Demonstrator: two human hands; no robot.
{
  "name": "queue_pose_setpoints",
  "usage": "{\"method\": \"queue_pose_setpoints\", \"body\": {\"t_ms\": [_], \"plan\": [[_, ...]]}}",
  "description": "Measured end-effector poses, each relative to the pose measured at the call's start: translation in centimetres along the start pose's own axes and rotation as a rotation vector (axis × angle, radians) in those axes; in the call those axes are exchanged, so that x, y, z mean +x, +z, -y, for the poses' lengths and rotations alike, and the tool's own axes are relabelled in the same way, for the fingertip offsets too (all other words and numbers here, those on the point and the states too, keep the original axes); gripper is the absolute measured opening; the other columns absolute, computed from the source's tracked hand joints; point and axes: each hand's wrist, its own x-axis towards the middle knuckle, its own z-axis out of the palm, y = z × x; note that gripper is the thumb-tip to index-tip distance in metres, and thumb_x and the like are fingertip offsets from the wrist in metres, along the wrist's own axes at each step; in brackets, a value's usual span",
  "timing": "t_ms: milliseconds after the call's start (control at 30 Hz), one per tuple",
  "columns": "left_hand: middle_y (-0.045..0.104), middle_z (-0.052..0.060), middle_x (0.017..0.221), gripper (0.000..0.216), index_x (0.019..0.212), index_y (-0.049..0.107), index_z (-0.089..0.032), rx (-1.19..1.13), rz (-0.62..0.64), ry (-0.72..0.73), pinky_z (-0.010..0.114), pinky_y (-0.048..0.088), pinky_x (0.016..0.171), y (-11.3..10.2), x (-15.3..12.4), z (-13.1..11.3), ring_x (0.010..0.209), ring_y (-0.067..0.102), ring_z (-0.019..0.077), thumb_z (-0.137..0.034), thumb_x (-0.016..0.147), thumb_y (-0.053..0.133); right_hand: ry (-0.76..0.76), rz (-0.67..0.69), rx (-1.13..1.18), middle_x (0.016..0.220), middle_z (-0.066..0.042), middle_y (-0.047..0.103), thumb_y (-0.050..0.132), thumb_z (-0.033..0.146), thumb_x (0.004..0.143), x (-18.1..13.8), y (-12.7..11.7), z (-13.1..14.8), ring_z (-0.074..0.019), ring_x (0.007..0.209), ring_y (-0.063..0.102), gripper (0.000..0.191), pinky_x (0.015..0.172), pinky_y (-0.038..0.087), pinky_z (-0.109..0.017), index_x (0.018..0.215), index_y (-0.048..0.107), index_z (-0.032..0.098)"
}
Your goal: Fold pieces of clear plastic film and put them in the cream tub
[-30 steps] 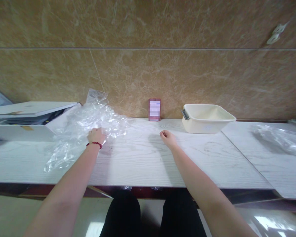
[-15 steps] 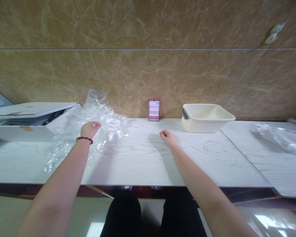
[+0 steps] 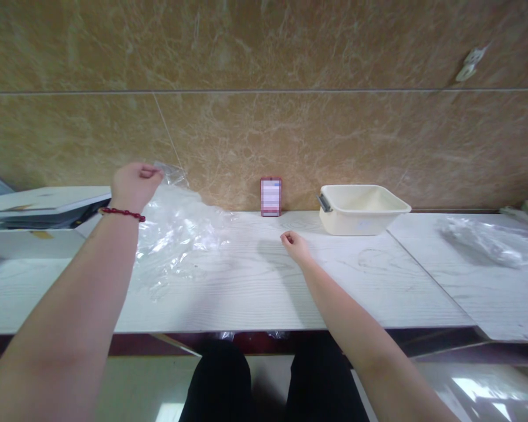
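Note:
Clear crinkled plastic sheeting (image 3: 180,225) is spread over the left part of the table, its upper end rising against the wall. My left hand (image 3: 136,184), with a red beaded bracelet at the wrist, is closed with its fingertips pinched at that upper end. Over the middle of the table, my right hand (image 3: 296,245) is held with curled fingers, and nothing shows in it. A phone (image 3: 271,197) with a lit screen leans on the wall just beyond it. To its right stands a cream plastic bin (image 3: 363,224) with a grey handle clip.
At the far left, a white box (image 3: 30,240) with its lid partly raised holds dark flat items. More clear plastic (image 3: 495,241) lies on the right end of the white table (image 3: 246,293). A tan marbled wall (image 3: 255,135) runs along the back.
My left hand has moved up and slightly left, from above the middle of the plastic to its upper end. My right hand has stayed nearly still. The view has shifted slightly.

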Motion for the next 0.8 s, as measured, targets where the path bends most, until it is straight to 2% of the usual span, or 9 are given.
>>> {"method": "queue_pose_setpoints", "body": {"t_ms": [133, 233, 300, 400, 467, 533, 667, 800], "plan": [[0.060, 0.001, 0.073, 0.035, 0.086, 0.060, -0.010, -0.018, -0.036, 0.068, 0.025, 0.042, 0.068, -1.2, -1.3, -3.8, 0.063, 0.049, 0.0090, -0.038, 0.067, 0.050, -0.071, -0.044, 0.100, 0.064, 0.001, 0.053, 0.040, 0.036, 0.073, -0.3, 0.0, 1.2, -0.0093, 0.058, 0.048, 0.023, 0.056, 0.038, -0.020, 0.079, 0.053, 0.018], [0.060, 0.002, 0.076, 0.034, 0.083, 0.059, -0.010, -0.136, -0.008, 0.131, 0.026, 0.042, 0.067, -1.4, -2.6, -6.0, 0.065, 0.051, 0.0093, -0.039, 0.067, 0.051, -0.158, -0.054, 0.175, 0.075, -0.003, 0.056, 0.043, 0.036, 0.073, -0.8, 0.2, 2.6, -0.0109, 0.068, 0.052, 0.028, 0.057, 0.041, -0.021, 0.091, 0.049, 0.016], [0.061, 0.004, 0.078, 0.033, 0.081, 0.058, -0.010, -0.254, 0.043, 0.157, 0.027, 0.043, 0.067, -1.2, -3.6, -7.2, 0.067, 0.053, 0.0105, -0.039, 0.067, 0.052, -0.242, -0.041, 0.191, 0.087, -0.006, 0.055, 0.048, 0.038, 0.071, -1.4, 0.4, 3.9, -0.0135, 0.079, 0.052, 0.039, 0.060, 0.043, -0.023, 0.102, 0.044, 0.016], [0.060, 0.003, 0.073, 0.028, 0.079, 0.055, -0.013, -0.483, 0.126, 0.159, 0.029, 0.045, 0.064, -0.2, -5.0, -9.1, 0.065, 0.055, 0.0117, -0.038, 0.067, 0.052, -0.349, -0.014, 0.150, 0.109, -0.011, 0.047, 0.056, 0.043, 0.064, -2.8, 1.0, 6.1, -0.0197, 0.099, 0.045, 0.066, 0.070, 0.044, -0.031, 0.119, 0.030, 0.017], [0.059, 0.001, 0.070, 0.022, 0.076, 0.053, -0.015, -0.653, 0.175, 0.126, 0.028, 0.046, 0.063, 0.4, -5.9, -10.5, 0.065, 0.057, 0.0116, -0.035, 0.067, 0.053, -0.387, -0.046, 0.106, 0.121, -0.014, 0.036, 0.061, 0.044, 0.058, -3.7, 1.4, 7.7, -0.0242, 0.110, 0.036, 0.086, 0.082, 0.040, -0.038, 0.128, 0.017, 0.018], [0.058, 0.000, 0.069, 0.015, 0.072, 0.051, -0.016, -0.800, 0.232, 0.063, 0.028, 0.047, 0.064, 0.7, -6.9, -11.9, 0.067, 0.058, 0.0115, -0.030, 0.066, 0.054, -0.411, -0.109, 0.059, 0.128, -0.015, 0.025, 0.064, 0.041, 0.057, -4.5, 1.9, 8.9, -0.0268, 0.118, 0.026, 0.096, 0.092, 0.031, -0.043, 0.131, 0.007, 0.018], [0.055, -0.003, 0.064, 0.008, 0.066, 0.049, -0.017, -1.032, 0.395, -0.089, 0.028, 0.047, 0.065, 0.2, -8.1, -13.7, 0.067, 0.058, 0.0106, -0.023, 0.066, 0.054, -0.446, -0.218, -0.049, 0.135, -0.012, 0.008, 0.062, 0.029, 0.062, -4.7, 2.4, 9.9, -0.0283, 0.124, 0.011, 0.089, 0.098, 0.021, -0.045, 0.132, 0.006, 0.019], [0.053, -0.004, 0.060, 0.007, 0.064, 0.048, -0.016, -1.213, 0.507, -0.229, 0.025, 0.046, 0.065, 0.0, -8.2, -13.5, 0.064, 0.057, 0.0087, -0.019, 0.066, 0.054, -0.458, -0.298, -0.037, 0.134, -0.013, 0.009, 0.056, 0.028, 0.067, -4.4, 1.8, 10.0, -0.0271, 0.124, 0.011, 0.080, 0.097, 0.023, -0.046, 0.131, 0.009, 0.017]]}}
